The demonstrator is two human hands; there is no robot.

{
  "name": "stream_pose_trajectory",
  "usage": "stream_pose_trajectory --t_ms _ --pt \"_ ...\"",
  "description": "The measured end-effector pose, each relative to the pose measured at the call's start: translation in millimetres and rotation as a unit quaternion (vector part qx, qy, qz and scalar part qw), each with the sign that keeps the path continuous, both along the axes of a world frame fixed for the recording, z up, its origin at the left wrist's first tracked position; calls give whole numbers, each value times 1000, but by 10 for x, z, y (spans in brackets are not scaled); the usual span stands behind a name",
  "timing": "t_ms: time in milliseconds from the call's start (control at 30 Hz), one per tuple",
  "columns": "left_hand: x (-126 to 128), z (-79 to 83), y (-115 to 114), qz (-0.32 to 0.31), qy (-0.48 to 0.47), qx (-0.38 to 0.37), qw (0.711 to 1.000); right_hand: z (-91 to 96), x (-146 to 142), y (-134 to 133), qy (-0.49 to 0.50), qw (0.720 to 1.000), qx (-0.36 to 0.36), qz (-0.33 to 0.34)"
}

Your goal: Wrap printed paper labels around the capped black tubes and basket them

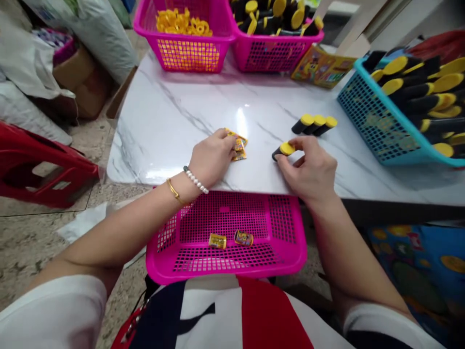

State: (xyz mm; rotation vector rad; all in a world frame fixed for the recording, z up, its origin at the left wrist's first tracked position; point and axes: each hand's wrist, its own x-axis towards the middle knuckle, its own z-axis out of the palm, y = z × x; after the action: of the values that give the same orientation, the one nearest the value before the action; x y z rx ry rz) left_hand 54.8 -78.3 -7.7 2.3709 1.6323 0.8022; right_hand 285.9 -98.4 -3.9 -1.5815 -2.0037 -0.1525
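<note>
The person's left hand [213,156] pinches flat printed yellow slips [240,146]; the right hand [313,167], grip closed, holds a yellow-capped black cylinder [286,149]. Slack pressure could drop either.

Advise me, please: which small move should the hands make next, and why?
Perhaps the left hand should bring one printed piece toward the yellow-topped tube: that hand touches the printed pieces, while the right hand holds the tube.
</note>
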Motion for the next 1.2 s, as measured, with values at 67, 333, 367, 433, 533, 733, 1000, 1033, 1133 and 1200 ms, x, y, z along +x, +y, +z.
stream_pose_trajectory --t_ms 67,333,367,433,533,733,1000,1033,1133,1200 --pt "-9 -2 -11 -6 -6 17 1000 65 0 -91 20 999 26 3" --pt "-115 84 -680 -96 -31 162 982 175 -266 -597 344 902 -239 107" --pt "-123 66 -740 -114 -20 178 977 167 -321 -599 382 867 -292 130" --pt "-127 18 -804 -154 -12 221 963 164 -414 -573 443 813 -349 143" --pt "-116 -42 -825 -200 -20 274 941 188 -486 -529 483 762 -410 134" --pt "-65 57 -859 -100 -190 114 970 216 -527 -512 487 805 -311 136" --pt "-59 187 -495 -13 -307 -165 937 140 -701 -265 312 909 -250 121" --pt "-64 185 -469 -9 -324 -185 928 140 -712 -235 321 903 -255 128" --pt "-67 179 -479 0 -374 -261 890 159 -720 -197 428 832 -316 155" --pt "-57 172 -529 4 -387 -296 873 169 -712 -204 481 787 -354 155"
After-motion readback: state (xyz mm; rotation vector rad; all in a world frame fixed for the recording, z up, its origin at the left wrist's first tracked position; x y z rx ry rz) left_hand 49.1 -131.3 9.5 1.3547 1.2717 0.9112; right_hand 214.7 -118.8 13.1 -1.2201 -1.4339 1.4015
